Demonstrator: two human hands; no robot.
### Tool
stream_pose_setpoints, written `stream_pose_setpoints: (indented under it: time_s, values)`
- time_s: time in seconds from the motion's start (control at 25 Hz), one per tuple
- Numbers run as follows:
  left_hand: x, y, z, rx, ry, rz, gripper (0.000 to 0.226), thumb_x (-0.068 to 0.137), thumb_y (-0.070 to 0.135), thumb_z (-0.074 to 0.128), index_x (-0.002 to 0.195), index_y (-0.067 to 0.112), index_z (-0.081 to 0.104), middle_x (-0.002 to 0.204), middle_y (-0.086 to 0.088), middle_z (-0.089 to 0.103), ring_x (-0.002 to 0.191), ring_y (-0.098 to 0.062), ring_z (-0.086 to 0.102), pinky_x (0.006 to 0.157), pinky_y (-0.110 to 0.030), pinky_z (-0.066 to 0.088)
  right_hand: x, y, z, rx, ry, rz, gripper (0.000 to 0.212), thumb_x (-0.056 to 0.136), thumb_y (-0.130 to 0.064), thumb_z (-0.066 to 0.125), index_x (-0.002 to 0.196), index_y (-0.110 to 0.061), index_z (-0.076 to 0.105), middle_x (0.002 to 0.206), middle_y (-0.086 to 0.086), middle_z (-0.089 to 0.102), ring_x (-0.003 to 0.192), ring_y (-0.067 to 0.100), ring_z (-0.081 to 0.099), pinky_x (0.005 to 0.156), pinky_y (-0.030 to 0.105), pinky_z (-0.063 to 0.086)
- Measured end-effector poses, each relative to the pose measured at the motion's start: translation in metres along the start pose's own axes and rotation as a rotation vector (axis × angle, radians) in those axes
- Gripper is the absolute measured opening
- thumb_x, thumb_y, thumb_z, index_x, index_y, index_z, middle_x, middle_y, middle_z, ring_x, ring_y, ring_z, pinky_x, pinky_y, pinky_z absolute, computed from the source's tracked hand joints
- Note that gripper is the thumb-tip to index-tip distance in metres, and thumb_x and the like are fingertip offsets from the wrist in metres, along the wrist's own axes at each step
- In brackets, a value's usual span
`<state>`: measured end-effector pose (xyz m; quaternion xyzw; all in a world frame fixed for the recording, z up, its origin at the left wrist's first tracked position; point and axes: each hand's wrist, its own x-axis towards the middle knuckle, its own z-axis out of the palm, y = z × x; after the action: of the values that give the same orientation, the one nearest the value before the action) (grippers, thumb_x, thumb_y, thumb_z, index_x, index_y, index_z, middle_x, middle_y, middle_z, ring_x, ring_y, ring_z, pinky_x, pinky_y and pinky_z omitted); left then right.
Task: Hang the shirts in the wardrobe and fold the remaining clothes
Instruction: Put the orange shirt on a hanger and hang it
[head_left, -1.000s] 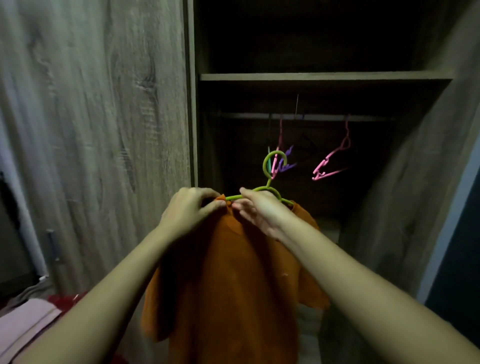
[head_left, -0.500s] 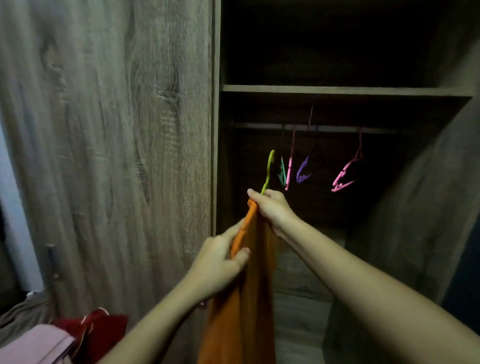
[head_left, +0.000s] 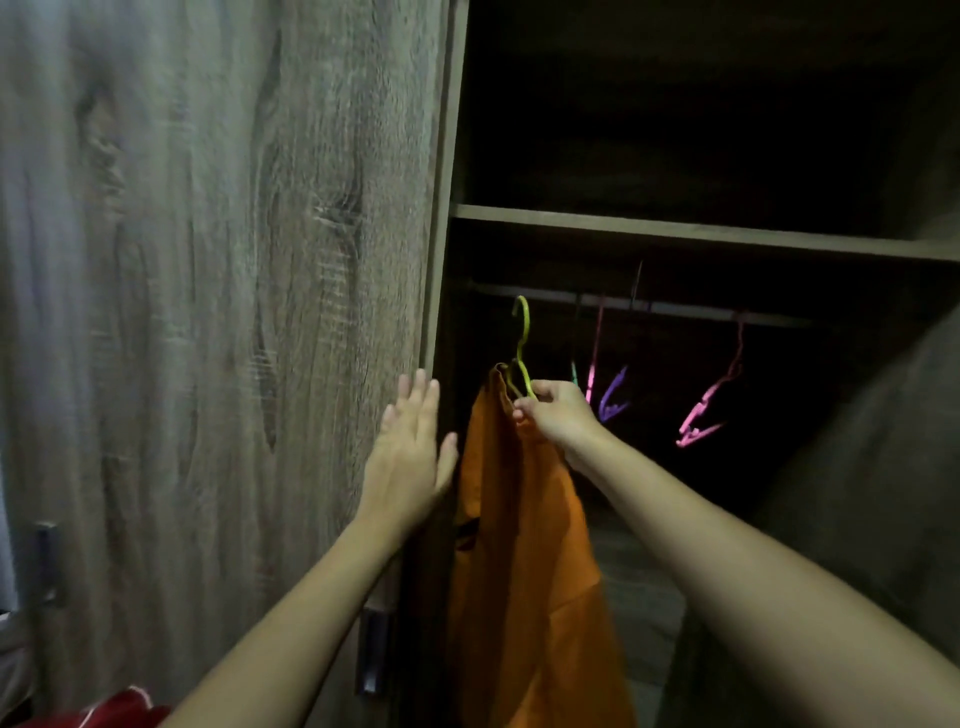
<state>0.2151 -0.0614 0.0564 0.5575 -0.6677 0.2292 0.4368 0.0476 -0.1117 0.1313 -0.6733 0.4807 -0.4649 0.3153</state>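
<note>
An orange shirt (head_left: 519, 545) is held edge-on on a yellow-green hanger (head_left: 527, 332) and is draped straight down below the right grip (head_left: 558, 415). The hanger's hook is raised above the grip, close to the wardrobe rail (head_left: 675, 309).

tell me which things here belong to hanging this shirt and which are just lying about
In use:
orange shirt
green hanger inside it
right hand gripping that hanger
left hand open at the door edge
wardrobe rail

Lying about:
rightmost pink hanger
purple hanger
shelf above the rail
red cloth at lower left
</note>
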Motion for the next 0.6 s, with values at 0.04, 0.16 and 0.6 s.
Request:
stream_pose_setpoints:
  time_s: [0.04,0.16,0.6]
  values:
    - [0.013,-0.011,0.011,0.053,0.039,-0.017,0.064,0.092,0.036,0.034,0.143,-0.001,0.023,0.151,-0.021,0.026,0.143,-0.026,0.014,0.113,-0.043,0.02,0.014,0.0,0.0,-0.07,0.024,-0.005,0.038,0.091,-0.014,0.054,0.128,-0.01,0.053,0.095,0.006,0.07,0.083,0.014,0.066,0.087,0.034,0.052]
    - [0.04,-0.034,0.038,0.146,0.14,-0.018,0.067,0.096,0.041,0.027,0.148,0.005,0.006,0.157,-0.015,0.004,0.146,-0.019,-0.006,0.118,-0.034,0.004,0.046,-0.006,-0.005,-0.272,0.062,-0.063,0.038,0.093,-0.019,0.051,0.13,-0.013,0.052,0.107,0.005,0.07,0.097,0.017,0.066,0.09,0.028,0.048]
    - [0.05,-0.058,0.076,0.343,0.457,0.111,0.069,0.095,0.038,0.028,0.149,0.007,-0.002,0.159,-0.008,-0.008,0.147,-0.022,0.0,0.119,-0.035,0.003,0.161,-0.005,0.002,-0.304,-0.007,-0.049,0.018,0.086,-0.013,0.046,0.086,-0.012,0.064,0.093,0.013,0.066,0.093,0.028,0.063,0.076,0.029,0.044]
